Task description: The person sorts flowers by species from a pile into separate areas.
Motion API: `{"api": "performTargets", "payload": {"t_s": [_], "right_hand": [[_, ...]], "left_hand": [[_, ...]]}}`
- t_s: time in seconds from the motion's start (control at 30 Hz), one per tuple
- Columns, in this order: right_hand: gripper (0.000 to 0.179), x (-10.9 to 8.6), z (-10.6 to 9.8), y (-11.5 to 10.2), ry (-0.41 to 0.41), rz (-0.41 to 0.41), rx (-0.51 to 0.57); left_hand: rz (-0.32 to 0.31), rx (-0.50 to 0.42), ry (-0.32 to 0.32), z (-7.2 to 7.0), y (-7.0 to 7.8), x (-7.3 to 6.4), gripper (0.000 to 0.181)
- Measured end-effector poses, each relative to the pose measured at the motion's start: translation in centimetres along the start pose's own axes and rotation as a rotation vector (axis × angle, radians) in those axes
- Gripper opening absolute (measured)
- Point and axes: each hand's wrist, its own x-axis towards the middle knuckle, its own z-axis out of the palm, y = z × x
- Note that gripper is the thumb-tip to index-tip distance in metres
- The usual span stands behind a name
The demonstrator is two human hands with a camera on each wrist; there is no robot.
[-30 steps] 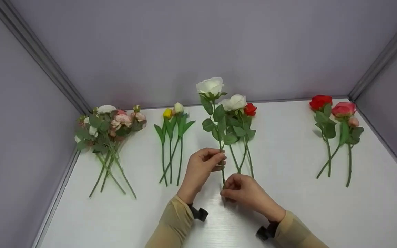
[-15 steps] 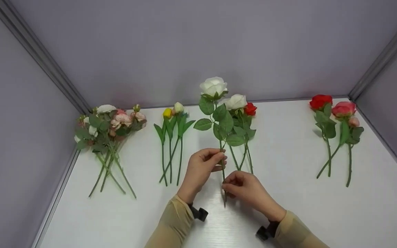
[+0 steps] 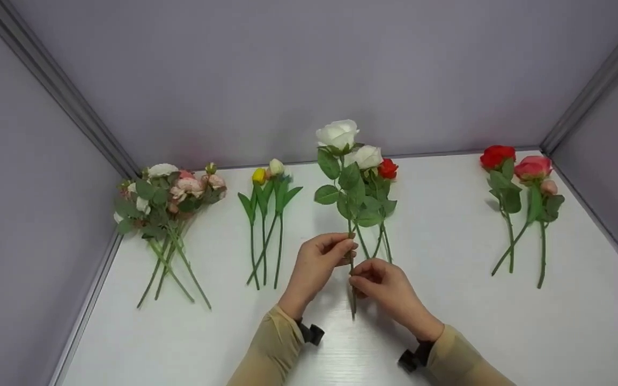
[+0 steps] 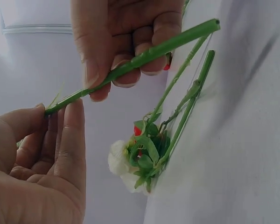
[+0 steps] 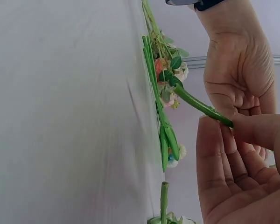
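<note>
A white rose (image 3: 338,135) with a long leafy green stem is held above the table, bloom pointing away from me. My left hand (image 3: 317,265) pinches the stem just under the leaves. Lower down, my right hand (image 3: 389,289) pinches the same stem between thumb and fingers, and the cut end sticks out below it. In the left wrist view the bare stem (image 4: 177,43) passes through both hands' fingertips. Behind the held rose lie another white rose (image 3: 369,157) and a red rose (image 3: 388,169), partly covered by its leaves.
Several tulips (image 3: 264,225) lie left of centre. A mixed bunch with pink blooms (image 3: 186,187) lies at the far left. To the right are a red rose (image 3: 497,156) and a pink flower (image 3: 533,168). Grey panels (image 3: 309,69) wall in the white table (image 3: 448,300).
The white rose has shifted slightly right and its leaves have turned. My right hand has moved up the stem, closer to my left hand, which stays near the same spot.
</note>
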Motion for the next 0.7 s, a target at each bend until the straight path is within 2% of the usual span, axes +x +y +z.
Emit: {"api": "performTargets", "payload": {"t_s": [0.13,0.27,0.37,0.47,0.6,0.7], "right_hand": [[0.017,0.2,-1.9,-0.1,0.049,0.042,-0.009],[0.023,0.4,-5.6,0.1,0.106,0.118,-0.034],[0.027,0.8,-8.9,0.7,0.126,0.161,-0.096],[0.028,1.2,-11.4,1.4,0.134,0.216,-0.142],[0.031,1.7,-12.8,2.3,0.099,0.298,-0.137],[0.036,1.9,-12.7,2.7,0.069,0.327,-0.119]], "left_hand": [[0.061,0.262,-0.048,0.3,0.4,-0.6,0.043],[0.127,0.492,-0.111,1.1,0.4,-1.4,0.047],[0.195,0.697,-0.190,1.9,0.1,-2.0,0.048],[0.288,0.898,-0.301,2.6,-0.1,-2.6,0.051],[0.384,1.016,-0.435,3.2,-0.4,-3.1,0.053],[0.433,1.056,-0.474,3.5,-0.6,-3.4,0.052]]}}
